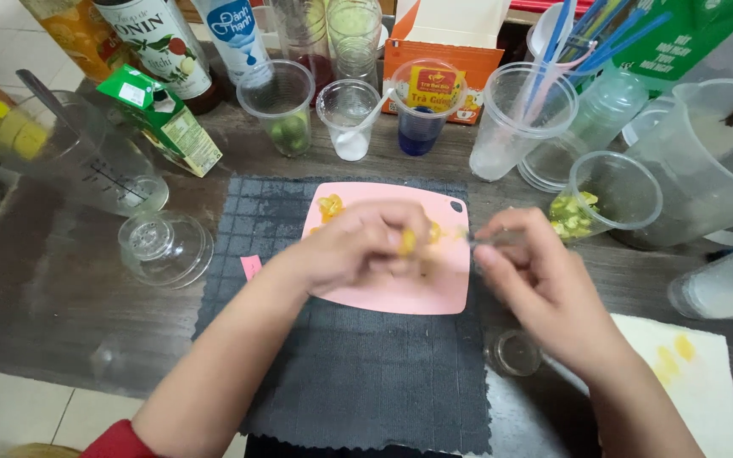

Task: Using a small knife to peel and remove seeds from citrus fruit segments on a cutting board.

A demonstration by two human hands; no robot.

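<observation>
Glass shows first at the far left: a clear measuring jug (86,165) with a spoon in it, and nearer, an upturned clear dome lid (165,247), both well left of the left hand's fingers. A green carton (160,119) lies tilted behind them on the bench (44,288). The left hand (358,250) hovers over a pink cutting board (400,293) that rests on a dark grey mat (366,382); its fingers (396,233) are curled together, clamped on a small yellow fruit piece (406,242). More yellow pieces (330,206) lie on the board just behind those fingers. The right hand (545,284) sits just right of the fruit, fingers (502,233) pinched shut on a thin blurred tool whose kind I cannot tell. Beyond the right fingers stands a tilted clear cup of green-yellow scraps (572,216). Below that hand, a small glass jar (513,352) rests on the bench, beside a white paper towel (697,382) with yellow stains.
</observation>
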